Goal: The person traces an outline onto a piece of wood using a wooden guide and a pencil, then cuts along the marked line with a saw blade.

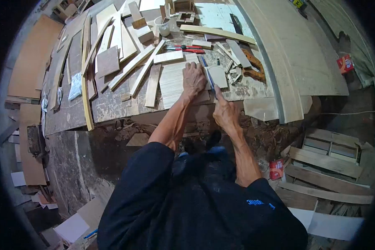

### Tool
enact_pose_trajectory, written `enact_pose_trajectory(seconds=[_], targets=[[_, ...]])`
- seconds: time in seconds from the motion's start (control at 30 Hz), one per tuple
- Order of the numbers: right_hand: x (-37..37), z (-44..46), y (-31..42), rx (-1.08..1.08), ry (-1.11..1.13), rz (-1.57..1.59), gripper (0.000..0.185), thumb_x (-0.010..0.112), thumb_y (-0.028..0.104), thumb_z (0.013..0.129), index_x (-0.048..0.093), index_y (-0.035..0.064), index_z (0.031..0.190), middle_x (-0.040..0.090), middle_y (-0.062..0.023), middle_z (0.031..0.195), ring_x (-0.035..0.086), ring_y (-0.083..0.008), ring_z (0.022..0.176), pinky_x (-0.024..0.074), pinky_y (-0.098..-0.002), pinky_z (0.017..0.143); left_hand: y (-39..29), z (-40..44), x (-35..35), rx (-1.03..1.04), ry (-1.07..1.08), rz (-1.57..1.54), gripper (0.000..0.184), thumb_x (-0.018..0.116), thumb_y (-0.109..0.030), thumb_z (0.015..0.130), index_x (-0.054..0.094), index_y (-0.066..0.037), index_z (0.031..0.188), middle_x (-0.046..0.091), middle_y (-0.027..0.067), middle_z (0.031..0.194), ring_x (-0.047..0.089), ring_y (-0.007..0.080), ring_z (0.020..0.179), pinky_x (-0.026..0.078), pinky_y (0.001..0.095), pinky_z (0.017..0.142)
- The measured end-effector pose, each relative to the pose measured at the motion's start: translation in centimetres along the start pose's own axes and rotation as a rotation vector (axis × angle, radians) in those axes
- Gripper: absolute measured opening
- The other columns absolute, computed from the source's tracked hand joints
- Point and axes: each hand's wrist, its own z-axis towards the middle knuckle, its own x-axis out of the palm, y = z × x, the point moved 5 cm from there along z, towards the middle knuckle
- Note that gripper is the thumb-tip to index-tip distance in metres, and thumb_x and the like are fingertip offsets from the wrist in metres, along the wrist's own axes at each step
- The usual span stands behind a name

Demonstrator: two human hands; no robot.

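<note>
My left hand (194, 78) presses down with bent fingers on a pale wooden board (172, 86) at the bench's near edge. In my right hand (226, 113) is a long, narrow, bluish tool (211, 78), closed in the fingers at its near end. It points away from me, just right of my left hand; whether it is a file or a blade I cannot make out. Its length lies along the left side of a small pale panel (218, 77). Beyond my hands are red-handled pliers (189, 49).
Many wood strips and offcuts cover the bench (112, 107). A handsaw with a wooden handle (254, 68) lies right, beside small scraps. Further back stands a white cup (162, 27). Large sheets (304, 62) extend right. Slatted wood pieces (325, 162) and a red box (276, 169) are lower right.
</note>
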Motion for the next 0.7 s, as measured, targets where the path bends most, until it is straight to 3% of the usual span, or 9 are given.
enact_pose_trajectory(seconds=[0.1, 0.23, 0.47, 0.63, 0.7], targets=[[-2.0, -3.2, 0.5, 0.066, 0.122, 0.017, 0.066, 0.052, 0.013, 0.092, 0.03, 0.0158, 0.153, 0.065, -0.0254, 0.069, 0.065, -0.0416, 0.061, 0.0511, -0.052, 0.057, 0.0, 0.0, 0.0, 0.005, 0.003, 0.019, 0.032, 0.064, -0.017, 0.072, 0.058, -0.004, 0.102, 0.055, 0.0147, 0.103, 0.05, 0.0359, 0.103, 0.043, 0.0475, 0.083], [-0.3, 1.3, 0.5, -0.005, 0.025, 0.02, 0.064, 0.052, 0.013, 0.092, 0.031, 0.0134, 0.152, 0.065, -0.0252, 0.069, 0.065, -0.0422, 0.063, 0.0523, -0.0517, 0.06, -0.3, 0.0, -0.5, 0.02, -0.031, 0.029, 0.026, 0.062, -0.019, 0.077, 0.061, -0.005, 0.099, 0.056, 0.0141, 0.098, 0.051, 0.0335, 0.099, 0.043, 0.0464, 0.08], [-2.9, -4.3, 0.6, 0.104, 0.088, 0.029, 0.062, 0.051, 0.015, 0.092, 0.035, 0.0243, 0.151, 0.064, -0.0279, 0.07, 0.066, -0.0446, 0.066, 0.0523, -0.0544, 0.066, -0.1, 0.0, 0.0, 0.02, -0.037, 0.033, 0.027, 0.062, -0.018, 0.076, 0.06, -0.003, 0.099, 0.056, 0.0146, 0.099, 0.052, 0.0336, 0.098, 0.044, 0.0455, 0.08], [0.1, 1.2, 0.4, 0.0, 0.004, 0.046, 0.06, 0.049, 0.016, 0.093, 0.034, 0.0192, 0.151, 0.065, -0.0281, 0.071, 0.065, -0.0473, 0.068, 0.0509, -0.0567, 0.066, -0.3, 0.0, -0.6, 0.021, -0.018, 0.025, 0.024, 0.059, -0.018, 0.079, 0.061, -0.003, 0.097, 0.056, 0.0149, 0.098, 0.052, 0.034, 0.098, 0.044, 0.0465, 0.08], [-0.8, 0.5, 0.7, 0.071, 0.064, 0.014, 0.06, 0.05, 0.016, 0.093, 0.035, 0.0197, 0.151, 0.065, -0.0286, 0.072, 0.065, -0.048, 0.07, 0.0507, -0.0571, 0.066, -0.2, 0.4, -0.6, 0.02, -0.037, 0.02, 0.023, 0.059, -0.018, 0.079, 0.061, -0.003, 0.097, 0.057, 0.0151, 0.097, 0.052, 0.0343, 0.097, 0.044, 0.0467, 0.08]])
